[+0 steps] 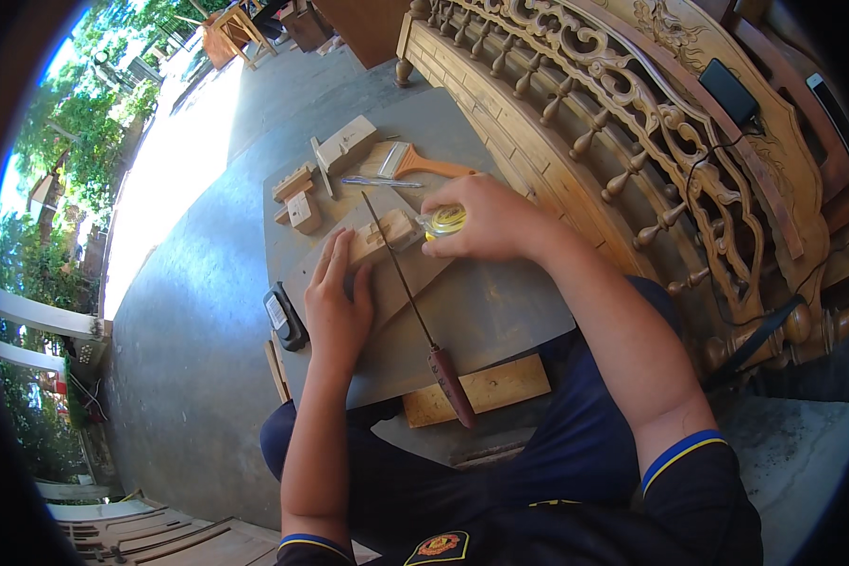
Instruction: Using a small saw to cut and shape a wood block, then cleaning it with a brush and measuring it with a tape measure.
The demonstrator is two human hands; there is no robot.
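My right hand (486, 219) is closed around a small round tape measure (445, 222) with a clear and yellow case, beside the right end of a notched wooden block (387, 236). At the block's left end lies my left hand (335, 297), palm down, fingers stretched and thumb apart, touching the wood. A thin file (407, 292) with a red-brown handle slants across the block, its handle reaching past the board's near edge. Under the block is a flat wooden board (415, 278). The right fingertips are partly hidden behind the tape measure.
On the grey work board (509, 302) lie a paintbrush (424, 165), a pen (382, 182), a wooden block with a metal blade (344, 146), a stepped wooden piece (299, 203) and a black oblong object (285, 316). A carved wooden bench (557, 104) borders the right.
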